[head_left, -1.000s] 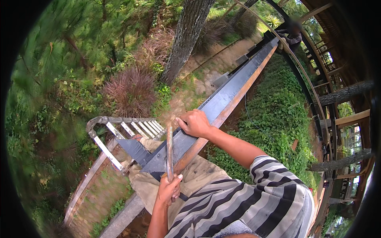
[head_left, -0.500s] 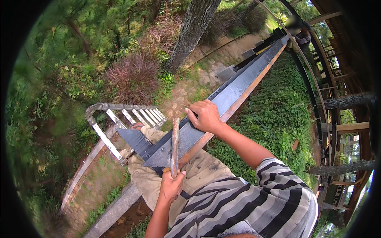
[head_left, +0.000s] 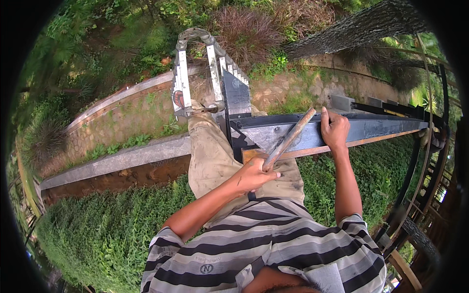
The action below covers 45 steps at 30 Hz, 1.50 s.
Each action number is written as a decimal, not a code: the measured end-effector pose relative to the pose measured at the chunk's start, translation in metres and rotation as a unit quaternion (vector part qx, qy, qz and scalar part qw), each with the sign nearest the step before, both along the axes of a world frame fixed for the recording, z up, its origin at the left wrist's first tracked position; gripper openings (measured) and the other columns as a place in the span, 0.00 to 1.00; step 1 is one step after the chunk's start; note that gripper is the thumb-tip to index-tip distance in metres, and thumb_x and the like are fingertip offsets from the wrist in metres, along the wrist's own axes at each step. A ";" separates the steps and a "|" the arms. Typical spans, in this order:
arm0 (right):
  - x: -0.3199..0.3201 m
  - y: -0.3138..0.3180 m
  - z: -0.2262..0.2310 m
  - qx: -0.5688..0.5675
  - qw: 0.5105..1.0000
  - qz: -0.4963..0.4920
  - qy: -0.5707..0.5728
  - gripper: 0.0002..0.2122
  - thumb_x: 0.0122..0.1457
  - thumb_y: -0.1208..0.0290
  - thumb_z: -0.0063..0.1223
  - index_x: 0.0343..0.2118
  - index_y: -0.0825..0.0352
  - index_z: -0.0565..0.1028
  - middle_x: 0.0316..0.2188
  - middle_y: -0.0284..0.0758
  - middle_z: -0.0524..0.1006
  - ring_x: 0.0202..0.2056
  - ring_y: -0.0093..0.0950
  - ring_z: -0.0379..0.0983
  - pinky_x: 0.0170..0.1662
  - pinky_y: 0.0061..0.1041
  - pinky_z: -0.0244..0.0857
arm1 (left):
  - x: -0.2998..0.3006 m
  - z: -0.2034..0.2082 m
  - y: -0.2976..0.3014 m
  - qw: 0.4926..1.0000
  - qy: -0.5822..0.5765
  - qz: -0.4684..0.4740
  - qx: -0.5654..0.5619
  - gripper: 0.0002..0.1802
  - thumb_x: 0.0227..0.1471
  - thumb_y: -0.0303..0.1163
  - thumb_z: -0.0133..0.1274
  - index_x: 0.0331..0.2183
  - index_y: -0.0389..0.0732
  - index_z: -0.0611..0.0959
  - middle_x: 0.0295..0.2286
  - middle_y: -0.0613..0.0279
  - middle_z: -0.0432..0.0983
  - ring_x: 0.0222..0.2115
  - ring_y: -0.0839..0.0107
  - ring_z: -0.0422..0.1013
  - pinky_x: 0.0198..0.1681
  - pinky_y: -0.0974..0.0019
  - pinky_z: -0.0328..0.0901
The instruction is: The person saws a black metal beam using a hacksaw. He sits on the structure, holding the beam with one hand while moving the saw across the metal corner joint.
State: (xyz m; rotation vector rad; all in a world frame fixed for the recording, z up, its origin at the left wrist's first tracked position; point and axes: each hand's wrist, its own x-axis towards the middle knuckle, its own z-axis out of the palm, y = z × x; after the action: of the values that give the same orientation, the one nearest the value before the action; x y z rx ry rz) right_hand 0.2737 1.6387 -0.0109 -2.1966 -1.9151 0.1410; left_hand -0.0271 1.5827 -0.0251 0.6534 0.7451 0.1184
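Note:
My left hand (head_left: 254, 175) is closed around the lower end of a rusty metal rod (head_left: 290, 139), which slants up to the right across the beam. The dark-painted steel beam (head_left: 359, 128) has a rusty near edge and runs away to the right. Over its top lies my right hand (head_left: 335, 129), fingers curled on the far edge, close to the rod's upper end. At the beam's left end a dark steel plate (head_left: 237, 95) projects away from me. My legs in tan trousers (head_left: 210, 151) are below the beam's end.
An aluminium ladder (head_left: 215, 73) with a curved, wrapped top stands just beyond the plate. A concrete ledge (head_left: 117, 158) runs to the left, above green ground cover (head_left: 107, 219). A tree trunk (head_left: 356, 34) leans at upper right. Another person (head_left: 437, 138) is near the beam's far end.
The view has swung, so the beam now runs nearly level to the right. The rod's top now leans right, toward my right hand. Both hands keep their holds.

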 end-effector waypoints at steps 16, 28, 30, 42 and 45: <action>0.001 0.012 -0.005 0.026 0.999 -0.020 -0.042 0.23 0.66 0.63 0.52 0.18 0.77 0.73 0.13 0.54 0.65 0.14 0.51 0.63 0.23 0.44 0.56 | 0.008 -0.012 -0.011 0.985 0.063 0.034 0.158 0.17 0.57 0.37 0.57 0.34 0.30 0.81 0.21 0.60 0.73 0.20 0.73 0.68 0.22 0.60 0.62; 0.011 0.061 -0.008 0.024 0.998 -0.034 -0.052 0.25 0.66 0.60 0.52 0.19 0.79 0.73 0.13 0.56 0.65 0.14 0.45 0.64 0.27 0.47 0.59 | 0.004 0.006 0.049 0.994 0.019 0.029 0.099 0.17 0.59 0.40 0.52 0.35 0.32 0.76 0.16 0.63 0.67 0.11 0.72 0.61 0.15 0.60 0.55; 0.004 0.072 -0.003 0.017 0.998 -0.033 -0.050 0.25 0.66 0.59 0.52 0.19 0.79 0.73 0.14 0.57 0.66 0.15 0.47 0.67 0.27 0.47 0.60 | 0.003 0.006 0.057 0.991 0.031 0.017 0.127 0.18 0.60 0.41 0.51 0.34 0.32 0.76 0.15 0.63 0.66 0.12 0.72 0.62 0.15 0.59 0.56; -0.024 0.088 0.007 0.019 0.998 -0.049 -0.033 0.24 0.65 0.58 0.52 0.19 0.76 0.76 0.17 0.58 0.70 0.20 0.54 0.71 0.30 0.49 0.62 | -0.017 0.004 0.070 0.975 0.075 0.035 0.208 0.16 0.58 0.38 0.53 0.27 0.34 0.77 0.17 0.61 0.69 0.14 0.69 0.64 0.19 0.57 0.60; -0.011 0.086 0.008 0.018 0.997 -0.065 -0.038 0.23 0.65 0.57 0.52 0.19 0.74 0.79 0.18 0.56 0.73 0.22 0.54 0.74 0.30 0.49 0.64 | -0.002 -0.010 0.076 0.962 0.087 0.037 0.256 0.17 0.60 0.39 0.54 0.28 0.34 0.76 0.16 0.64 0.68 0.13 0.71 0.63 0.17 0.60 0.57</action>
State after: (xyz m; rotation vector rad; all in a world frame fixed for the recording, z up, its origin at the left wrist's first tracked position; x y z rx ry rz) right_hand 0.2624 1.7249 -0.0027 -2.3257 -1.7900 -0.0001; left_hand -0.0288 1.6584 -0.0355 1.1387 0.9179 0.3334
